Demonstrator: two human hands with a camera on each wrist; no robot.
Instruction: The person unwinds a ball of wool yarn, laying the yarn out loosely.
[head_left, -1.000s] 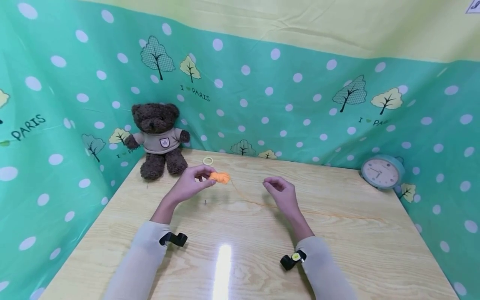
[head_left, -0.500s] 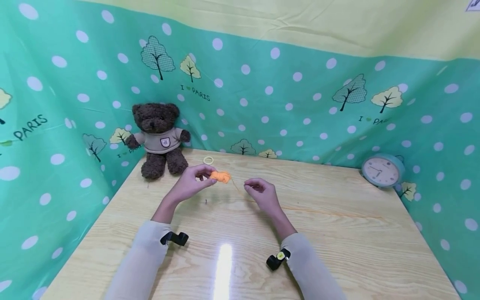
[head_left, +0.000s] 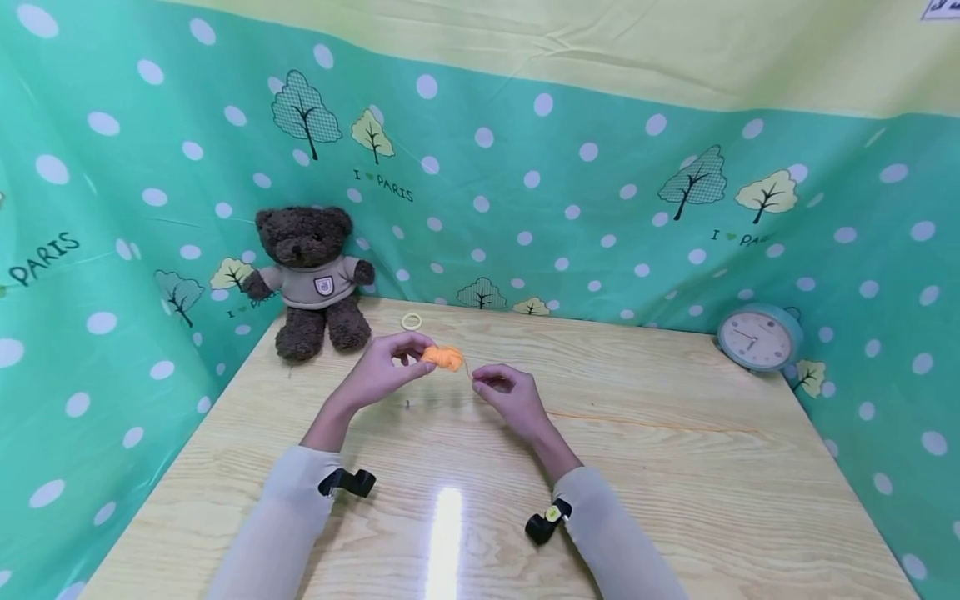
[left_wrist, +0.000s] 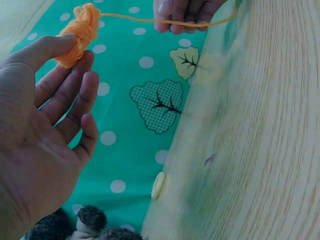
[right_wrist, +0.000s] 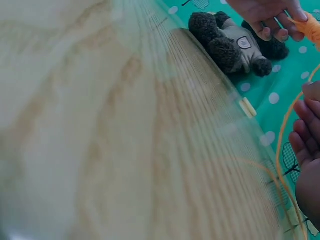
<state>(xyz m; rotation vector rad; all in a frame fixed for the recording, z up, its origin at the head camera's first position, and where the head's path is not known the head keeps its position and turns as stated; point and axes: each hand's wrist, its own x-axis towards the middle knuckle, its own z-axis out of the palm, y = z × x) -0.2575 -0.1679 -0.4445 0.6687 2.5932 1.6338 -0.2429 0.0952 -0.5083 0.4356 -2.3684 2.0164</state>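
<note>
My left hand [head_left: 384,367] pinches a small wound bundle of orange yarn [head_left: 446,357] between thumb and fingertips, above the table. In the left wrist view the thumb presses on the yarn bundle [left_wrist: 82,35] and the lower fingers are spread. A loose strand [left_wrist: 145,20] runs from the bundle past the fingertips of my right hand [left_wrist: 187,11]. Seen from the head, my right hand [head_left: 513,400] is just right of the bundle, bent fingertips right at the strand; I cannot tell whether they pinch it. The strand's tail [head_left: 652,423] stretches rightward over the table.
A brown teddy bear [head_left: 311,279] in a grey top sits at the back left. Near it lies a cream ring [head_left: 412,322]. A blue alarm clock [head_left: 759,337] stands at the back right. Green dotted cloth [head_left: 525,208] hangs behind the wooden table [head_left: 675,500].
My right hand has moved left, from well away to close beside the yarn bundle, its fingertips now at the strand. The left hand keeps holding the bundle in nearly the same place.
</note>
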